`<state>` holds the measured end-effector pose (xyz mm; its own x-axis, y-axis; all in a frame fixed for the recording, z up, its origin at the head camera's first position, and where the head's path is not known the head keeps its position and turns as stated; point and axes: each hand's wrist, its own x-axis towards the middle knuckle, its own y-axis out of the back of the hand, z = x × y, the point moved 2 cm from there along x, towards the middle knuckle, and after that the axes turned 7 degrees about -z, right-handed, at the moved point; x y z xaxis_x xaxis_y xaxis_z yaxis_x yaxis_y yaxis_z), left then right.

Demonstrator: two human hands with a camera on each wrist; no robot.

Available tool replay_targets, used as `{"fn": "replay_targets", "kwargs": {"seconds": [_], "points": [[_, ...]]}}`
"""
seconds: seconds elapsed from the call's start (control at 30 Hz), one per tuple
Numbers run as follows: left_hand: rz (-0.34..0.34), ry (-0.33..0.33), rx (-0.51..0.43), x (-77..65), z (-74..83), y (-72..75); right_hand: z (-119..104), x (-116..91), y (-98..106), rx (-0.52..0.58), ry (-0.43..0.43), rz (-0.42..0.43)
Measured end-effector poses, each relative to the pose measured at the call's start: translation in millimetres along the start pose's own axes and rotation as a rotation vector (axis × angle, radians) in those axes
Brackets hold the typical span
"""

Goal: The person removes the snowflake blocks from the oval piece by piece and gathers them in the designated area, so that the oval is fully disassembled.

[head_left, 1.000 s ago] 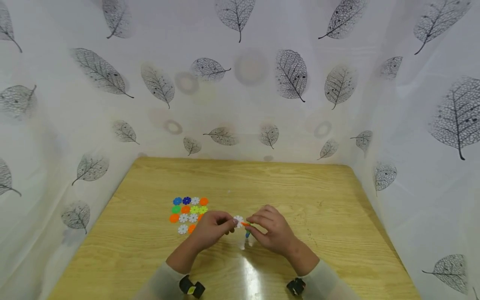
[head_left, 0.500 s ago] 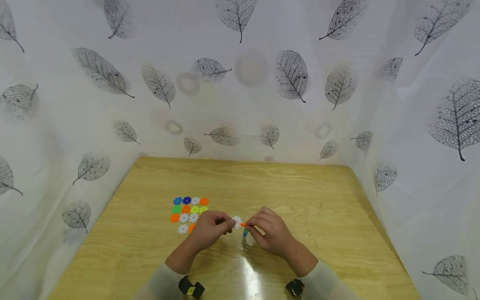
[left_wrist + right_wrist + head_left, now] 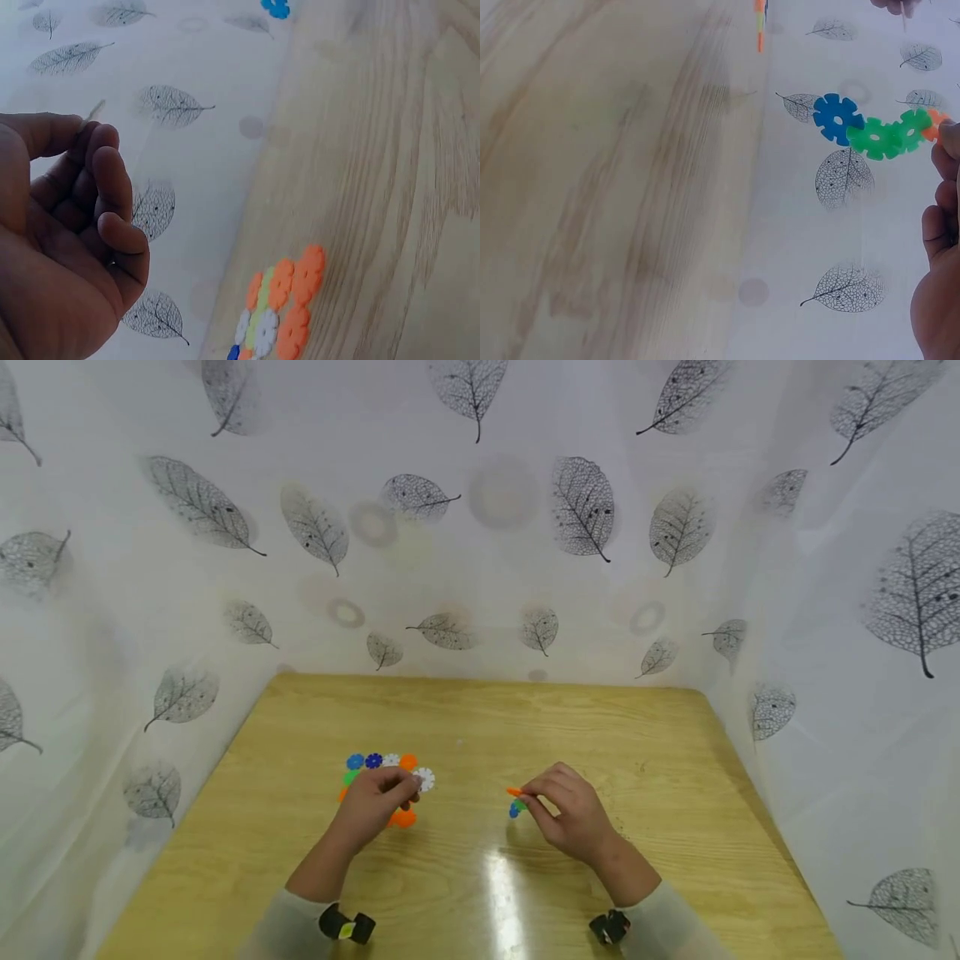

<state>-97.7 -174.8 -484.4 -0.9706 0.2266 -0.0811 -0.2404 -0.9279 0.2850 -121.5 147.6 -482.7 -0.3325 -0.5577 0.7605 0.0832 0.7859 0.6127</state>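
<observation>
My left hand [image 3: 375, 802] pinches a white snowflake disc [image 3: 425, 779] between thumb and forefinger, above the rows of discs at the left. In the left wrist view that disc [image 3: 94, 112] shows edge-on at the fingertips. My right hand [image 3: 573, 814] pinches an orange snowflake disc [image 3: 514, 792] at the end of a joined chain. In the right wrist view the chain runs from the orange disc [image 3: 933, 124] through two green discs [image 3: 874, 138] to a blue disc [image 3: 837, 120]. The chain hangs over the table, apart from the left hand.
Loose snowflake discs lie in rows on the wooden table [image 3: 600, 735], partly hidden under the left hand: blue [image 3: 356, 762], dark blue [image 3: 374, 761], white, green and orange [image 3: 405, 818]. A leaf-patterned white curtain [image 3: 480, 568] surrounds the table's back and sides.
The hands were close together, the white disc against the orange one. Now they are apart: the left hand has moved left with the white disc, the right hand slightly right with the chain.
</observation>
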Motion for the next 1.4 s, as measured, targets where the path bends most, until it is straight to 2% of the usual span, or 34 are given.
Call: {"fn": "replay_targets", "kwargs": {"seconds": [0.3, 0.6, 0.9, 1.1, 1.4], "points": [[0.077, 0.036, 0.048, -7.0, -12.3, 16.2, -2, 1, 0, 0.015, -0.005, -0.004], [0.133, 0.134, 0.023, -18.7, -25.9, 38.1, -1, 0, 0, 0.018, -0.003, 0.003], [0.237, 0.222, 0.185, -30.1, -41.3, 61.3, -2, 1, 1, 0.017, 0.002, -0.001], [0.221, 0.276, 0.246, -35.8, -52.0, 68.3, -1, 1, 2, 0.014, 0.005, -0.003], [0.212, 0.332, 0.431, -40.8, -69.9, 76.7, -1, 0, 2, 0.033, 0.010, -0.009]]}}
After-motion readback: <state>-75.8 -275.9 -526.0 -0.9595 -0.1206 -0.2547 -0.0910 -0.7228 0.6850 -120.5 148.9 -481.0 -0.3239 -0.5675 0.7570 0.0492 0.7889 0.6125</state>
